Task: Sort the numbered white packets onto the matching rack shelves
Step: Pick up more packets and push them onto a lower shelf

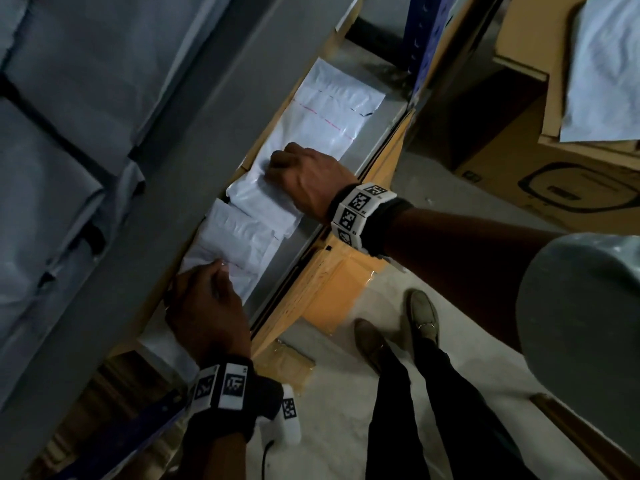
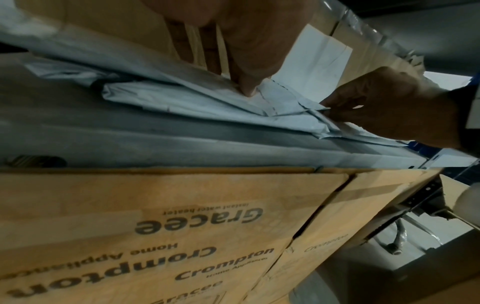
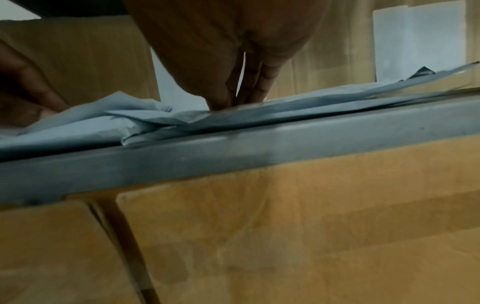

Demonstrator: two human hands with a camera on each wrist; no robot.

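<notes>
White packets [image 1: 273, 199] lie overlapping along the grey shelf [image 1: 313, 216]. Our right hand [image 1: 308, 181] bears down on the middle packet, fingers bunched, grip narrow, tips on the plastic. Our left hand [image 1: 204, 306] presses the nearer packet [image 1: 232, 244] with straight fingers. Cardboard boxes [image 2: 182, 236] sit below the shelf; pale floor [image 1: 332, 427] underfoot.
</notes>
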